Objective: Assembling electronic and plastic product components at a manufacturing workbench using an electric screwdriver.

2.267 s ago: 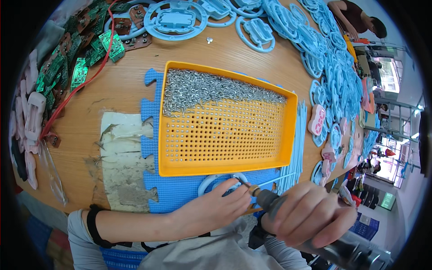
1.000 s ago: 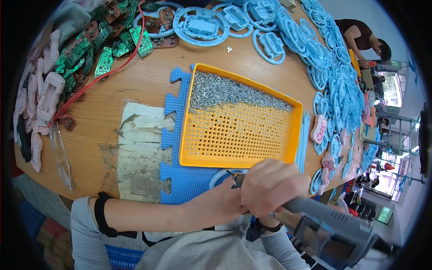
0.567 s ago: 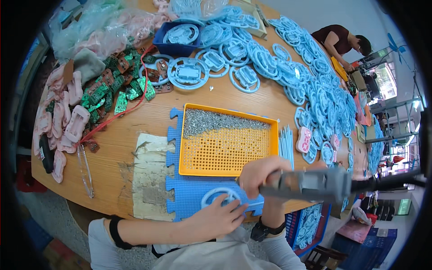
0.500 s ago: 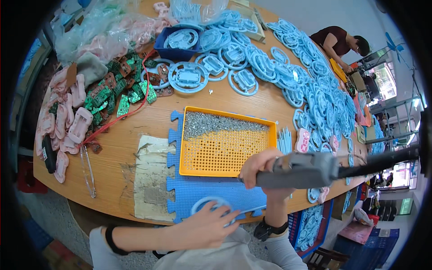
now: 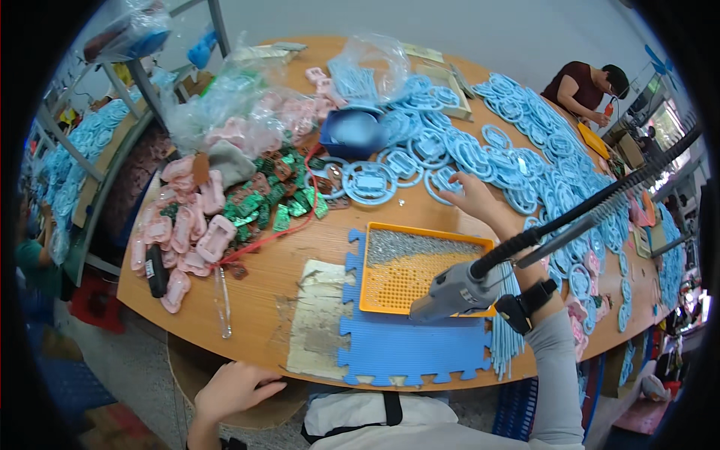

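My right hand (image 5: pixel 474 195) reaches across the table with thumb and fingers apart. Its fingertips are at a light blue ring-shaped plastic part (image 5: pixel 438 196), and nothing shows in its grasp. Beyond it, a blurred light blue round part (image 5: pixel 355 130) is at the dark blue bin (image 5: pixel 341 152). My left hand (image 5: pixel 238 391) is empty by the table's front edge, thumb spread from the fingers. Under my right forearm, a grey powered screwdriver (image 5: pixel 454 294) hangs from a black spring-wrapped cord, in front of a yellow perforated tray (image 5: pixel 397 283) holding small metal screws (image 5: pixel 420 246).
A blue foam mat (image 5: pixel 412 349) lies under the tray, beside thin light blue rods (image 5: pixel 506 337). Pink shells (image 5: pixel 217 238) and green circuit boards (image 5: pixel 289 199) crowd the left. Blue ring parts (image 5: pixel 559 161) heap toward the right, where another person (image 5: pixel 574 90) works.
My right hand has let go of the screwdriver and reached toward the blue parts. My left hand has left the blue ring part and moved left. The whole view has shifted.
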A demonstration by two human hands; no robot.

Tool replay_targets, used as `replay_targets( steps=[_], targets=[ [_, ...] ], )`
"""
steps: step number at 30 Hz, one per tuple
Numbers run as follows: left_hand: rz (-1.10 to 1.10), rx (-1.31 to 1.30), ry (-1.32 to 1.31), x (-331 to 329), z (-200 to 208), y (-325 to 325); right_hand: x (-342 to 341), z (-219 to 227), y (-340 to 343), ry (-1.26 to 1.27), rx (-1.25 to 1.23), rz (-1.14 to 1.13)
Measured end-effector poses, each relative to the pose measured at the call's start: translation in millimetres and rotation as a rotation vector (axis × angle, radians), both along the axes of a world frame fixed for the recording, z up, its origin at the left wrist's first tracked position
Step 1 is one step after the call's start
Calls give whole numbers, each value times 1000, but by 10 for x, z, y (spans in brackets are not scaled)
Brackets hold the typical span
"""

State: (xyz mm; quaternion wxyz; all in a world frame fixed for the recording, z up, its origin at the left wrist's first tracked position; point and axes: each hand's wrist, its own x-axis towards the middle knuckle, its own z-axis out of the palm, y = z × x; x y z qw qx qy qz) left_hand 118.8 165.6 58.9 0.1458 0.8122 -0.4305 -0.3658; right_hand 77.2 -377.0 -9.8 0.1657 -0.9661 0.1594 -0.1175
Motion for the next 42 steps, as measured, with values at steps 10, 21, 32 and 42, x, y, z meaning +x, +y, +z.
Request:
replay_targets(
  steps=[10,21,32,42],
  targets=[
    [512,-610,-489,1616,-559,-986,329,-475,-11,-104,-159,-71],
    [469,-769,-701,2040,-808,-1374,-1089,819,851,-527,1298,-181],
    [578,-621,166,455,-388,-862,-2344,-44,2256,-166,1625,-528],
    [475,-490,-417,-89,-702,-701,-1652,-64,2563,-325,381,-268]
  ],
)
